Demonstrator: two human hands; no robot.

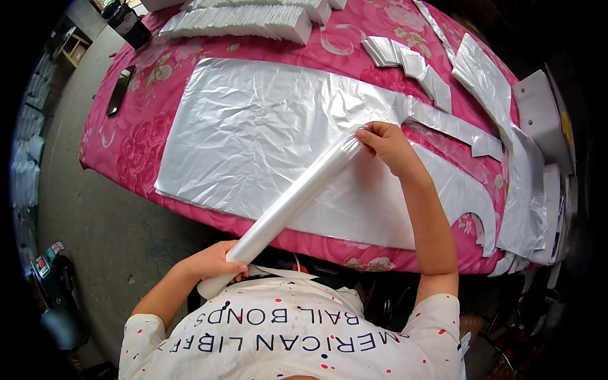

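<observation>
A long roll of white plastic bags (294,199) slants from my body up over the table. My left hand (218,261) is wrapped round its lower end, close to my shirt. At the far end, the fingers of my right hand (383,142) pinch the gathered plastic. Beneath the roll lies a flat, wrinkled stack of white plastic bags (247,114), with handle strips and a curved cut-out at its right side. The roll and my right arm hide part of this stack.
A pink flowered cloth (142,149) covers the table. Folded white bundles (247,25) line the back, and smaller folded pieces (411,63) lie at back right. A phone (120,90) and a black container (130,26) are at left. More plastic sheets (522,190) drape over the right edge.
</observation>
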